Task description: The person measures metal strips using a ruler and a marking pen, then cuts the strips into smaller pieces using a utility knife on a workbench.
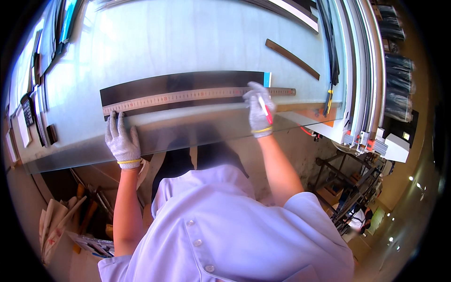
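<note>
A long steel ruler (188, 96) lies lengthwise on a black flat strip (141, 87) on the glass-topped table. The strip has a blue-and-white edge (267, 79) at its right end. My left hand (123, 139), in a pale knit glove with a yellow cuff, rests its stretched fingertips at the left end of the ruler and strip. My right hand (260, 109), gloved alike, is closed around a slim red-and-white pen-like tool (266, 110) near the ruler's right part. The tool's tip is hidden, and its exact kind does not show.
A narrow brown strip (292, 59) lies at the far right of the glass table (188, 44). Black cables (331, 56) run beside a metal rail (369, 70) at the right edge. Dark strips and a calculator (27, 109) sit on the left. Rolled sheets (58, 223) stand below.
</note>
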The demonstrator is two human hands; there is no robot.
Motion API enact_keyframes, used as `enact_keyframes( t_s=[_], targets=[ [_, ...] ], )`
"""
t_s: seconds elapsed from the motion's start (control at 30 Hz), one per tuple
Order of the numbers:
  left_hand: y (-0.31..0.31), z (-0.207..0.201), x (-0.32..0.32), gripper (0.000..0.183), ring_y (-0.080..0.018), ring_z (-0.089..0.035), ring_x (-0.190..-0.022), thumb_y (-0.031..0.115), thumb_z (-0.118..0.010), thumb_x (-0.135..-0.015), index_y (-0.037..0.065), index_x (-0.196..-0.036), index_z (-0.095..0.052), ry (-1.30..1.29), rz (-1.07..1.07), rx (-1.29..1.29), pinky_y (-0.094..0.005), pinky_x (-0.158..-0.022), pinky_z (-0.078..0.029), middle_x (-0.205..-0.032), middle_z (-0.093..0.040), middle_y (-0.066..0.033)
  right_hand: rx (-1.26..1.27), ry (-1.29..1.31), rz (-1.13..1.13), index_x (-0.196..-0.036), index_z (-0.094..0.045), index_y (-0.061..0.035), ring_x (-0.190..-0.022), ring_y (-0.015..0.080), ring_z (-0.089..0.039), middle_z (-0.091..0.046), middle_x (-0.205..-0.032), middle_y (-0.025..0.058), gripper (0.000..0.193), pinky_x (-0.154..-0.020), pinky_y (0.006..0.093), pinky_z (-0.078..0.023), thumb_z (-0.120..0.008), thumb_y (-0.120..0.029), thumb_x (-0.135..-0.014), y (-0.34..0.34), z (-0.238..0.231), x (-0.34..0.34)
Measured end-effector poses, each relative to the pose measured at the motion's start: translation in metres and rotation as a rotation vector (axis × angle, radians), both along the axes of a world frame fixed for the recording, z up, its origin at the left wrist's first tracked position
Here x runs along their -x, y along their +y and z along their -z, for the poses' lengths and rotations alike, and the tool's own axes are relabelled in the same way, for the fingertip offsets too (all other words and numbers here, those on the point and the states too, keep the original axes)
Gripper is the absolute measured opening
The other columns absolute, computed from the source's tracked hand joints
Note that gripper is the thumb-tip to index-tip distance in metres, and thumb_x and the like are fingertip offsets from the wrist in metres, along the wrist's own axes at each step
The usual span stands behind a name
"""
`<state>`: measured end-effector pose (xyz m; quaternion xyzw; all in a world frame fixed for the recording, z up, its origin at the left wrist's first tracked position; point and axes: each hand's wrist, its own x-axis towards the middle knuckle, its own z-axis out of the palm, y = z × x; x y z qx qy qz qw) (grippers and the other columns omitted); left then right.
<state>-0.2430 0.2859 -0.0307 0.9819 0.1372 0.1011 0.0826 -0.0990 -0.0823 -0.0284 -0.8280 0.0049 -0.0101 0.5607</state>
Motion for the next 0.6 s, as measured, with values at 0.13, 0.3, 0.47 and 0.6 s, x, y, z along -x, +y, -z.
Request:
enact_keyframes(
  t_s=[0.13,0.3,0.47,0.6],
  targets=[
    [0.001,0.000,0.002,0.058,-0.0419,-0.048,-0.136,0.016,-0.066,-0.092,0.010,-0.148,-0.052,-0.013,0.012,0.003,-0.0516,-0.113,-0.039,-0.154,-0.048,-0.0170,0.584,-0.341,-0.095,-0.123,-0.068,-0.0076,-0.097,0.0287,-0.067,-0.072,-0.106,0.0118,0.034,-0.089,0.0374,-0.054,-0.072,-0.004,-0.090,-0.074,0.011,-0.033],
    [0.003,0.002,0.003,0.059,-0.0408,-0.047,-0.138,0.019,-0.066,-0.092,0.009,-0.148,-0.051,-0.013,0.014,-0.007,-0.0513,-0.112,-0.038,-0.155,-0.047,-0.0170,0.829,-0.280,-0.426,-0.125,-0.065,-0.0098,-0.113,0.0381,-0.060,-0.065,-0.117,0.0159,0.043,-0.100,0.0475,-0.048,-0.075,-0.012,-0.083,-0.127,-0.002,-0.048],
    [0.000,0.002,0.003,0.058,-0.0411,-0.048,-0.137,0.018,-0.066,-0.093,0.009,-0.148,-0.051,-0.041,0.022,-0.011,-0.0512,-0.112,-0.039,-0.154,-0.048,-0.0165,1.061,-0.202,-0.570,-0.124,-0.065,-0.0104,-0.109,0.0376,-0.060,-0.065,-0.113,0.0165,0.042,-0.098,0.0473,-0.048,-0.075,-0.016,-0.083,-0.132,-0.013,-0.063],
    [-0.001,0.003,0.005,0.058,-0.0407,-0.047,-0.138,0.018,-0.067,-0.092,0.008,-0.147,-0.052,-0.039,0.010,-0.019,-0.0509,-0.113,-0.039,-0.154,-0.048,-0.0167,1.198,-0.232,-0.741,-0.121,-0.065,-0.0106,-0.104,0.0373,-0.061,-0.064,-0.109,0.0182,0.036,-0.094,0.0464,-0.050,-0.071,-0.015,-0.085,-0.128,-0.026,-0.077]
  ],
)
